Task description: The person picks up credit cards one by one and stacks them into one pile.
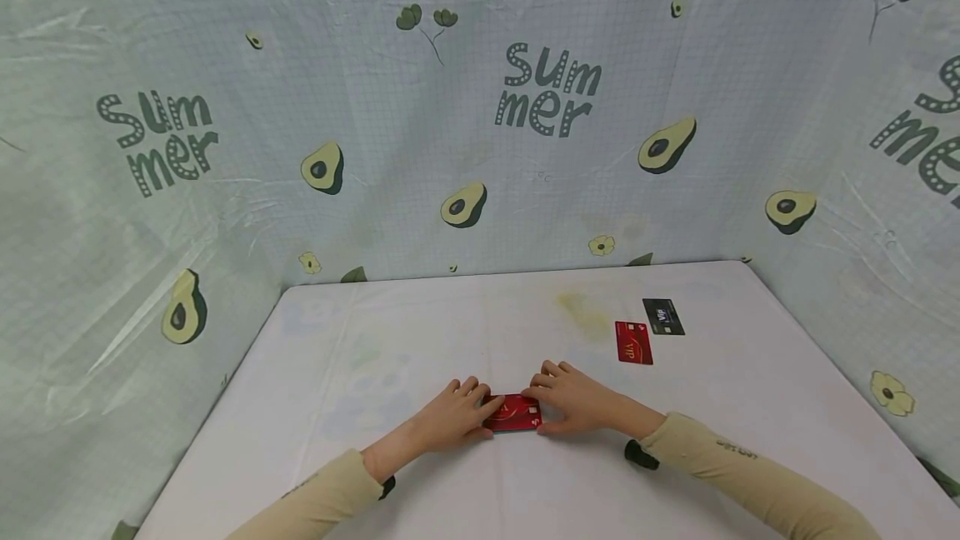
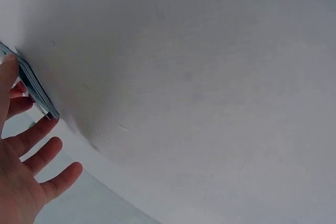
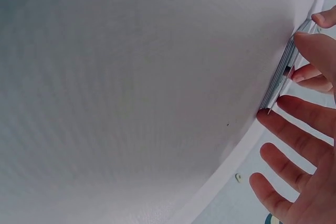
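Note:
A small stack of cards (image 1: 516, 413) with a red card on top lies on the white table between my two hands. My left hand (image 1: 453, 417) pinches the stack's left end between thumb and fingers. On the right end, my right hand (image 1: 576, 401) holds the stack the same way. In the left wrist view the stacked edges (image 2: 41, 92) show between the thumb and fingers of the left hand (image 2: 21, 177). From the right wrist, the layered card edges (image 3: 278, 77) appear thin and grey, the top card slightly lifted from the others, beside the right hand (image 3: 307, 145).
A red VIP card (image 1: 633, 343) lies to the right of the stack, with a black VIP card (image 1: 663, 317) just behind it. The white-covered table (image 1: 405, 315) ends at an avocado-print curtain (image 1: 390, 132) at the back and sides.

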The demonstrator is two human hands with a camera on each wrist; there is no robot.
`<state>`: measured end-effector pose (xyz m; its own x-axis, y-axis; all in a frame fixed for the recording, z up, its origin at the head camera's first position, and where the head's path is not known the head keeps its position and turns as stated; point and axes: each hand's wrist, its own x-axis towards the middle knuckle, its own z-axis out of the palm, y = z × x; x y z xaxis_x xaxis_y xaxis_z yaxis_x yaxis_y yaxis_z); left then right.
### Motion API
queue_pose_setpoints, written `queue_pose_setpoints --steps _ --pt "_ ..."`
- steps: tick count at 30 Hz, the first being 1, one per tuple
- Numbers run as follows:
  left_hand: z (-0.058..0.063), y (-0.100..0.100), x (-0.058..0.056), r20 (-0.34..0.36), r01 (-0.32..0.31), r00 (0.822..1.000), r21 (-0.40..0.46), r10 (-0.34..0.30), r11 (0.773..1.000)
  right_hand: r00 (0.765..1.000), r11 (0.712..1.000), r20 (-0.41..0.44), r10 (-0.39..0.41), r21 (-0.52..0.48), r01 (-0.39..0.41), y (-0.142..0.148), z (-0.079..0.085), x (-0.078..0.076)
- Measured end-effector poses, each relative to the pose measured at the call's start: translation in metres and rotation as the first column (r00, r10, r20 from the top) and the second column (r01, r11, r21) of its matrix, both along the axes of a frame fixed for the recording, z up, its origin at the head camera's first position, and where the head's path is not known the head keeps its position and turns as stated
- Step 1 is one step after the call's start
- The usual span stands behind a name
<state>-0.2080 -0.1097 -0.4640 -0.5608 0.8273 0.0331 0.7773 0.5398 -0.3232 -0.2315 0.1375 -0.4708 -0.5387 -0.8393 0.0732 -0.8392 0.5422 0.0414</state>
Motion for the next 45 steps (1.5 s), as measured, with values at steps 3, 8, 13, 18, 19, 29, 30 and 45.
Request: queue_pose_setpoints --steps 3,8,13,18,19,29,30,45 --pt "0.0012 -0.0005 0.0007 -0.001 -0.005 1.0 -0.013 0.005 1.0 1.0 1.0 -0.007 0.003 0.003 -0.003 -0.0006 -0.0006 -0.0001" --pt "0.0019 -0.0024 0.0009 -0.014 0.006 1.0 -0.004 -0.007 1.0 1.0 1.0 -0.013 0.008 0.006 -0.007 -0.0014 -0.0002 -0.0004" --pt "0.0021 -0.004 0.0004 -0.019 0.012 1.0 0.008 -0.012 1.0 1.0 1.0 -0.005 0.0 0.022 0.0 -0.0023 0.0015 -0.0003" --pt "0.0047 -0.005 0.001 0.014 -0.009 1.0 -0.002 0.009 1.0 1.0 1.0 0.009 -0.006 0.026 0.006 -0.0026 0.0032 0.0002" --pt "0.0048 -0.0054 0.0009 0.019 -0.013 1.0 -0.002 0.013 1.0 1.0 1.0 0.013 -0.006 0.026 0.006 -0.0026 0.0032 0.0002" --pt "0.0057 -0.0073 0.0004 -0.015 0.009 1.0 0.002 -0.009 1.0 1.0 1.0 -0.004 0.004 0.013 -0.004 -0.0013 0.0009 -0.0016" --pt "0.0057 -0.0074 0.0004 -0.021 0.012 1.0 0.003 -0.012 1.0 1.0 1.0 -0.005 0.002 0.015 -0.002 -0.0011 0.0006 -0.0018" --pt "0.0041 -0.007 -0.0006 -0.033 0.014 0.999 -0.022 -0.015 1.0 1.0 1.0 -0.003 0.021 -0.004 -0.021 -0.0006 0.001 -0.0023"
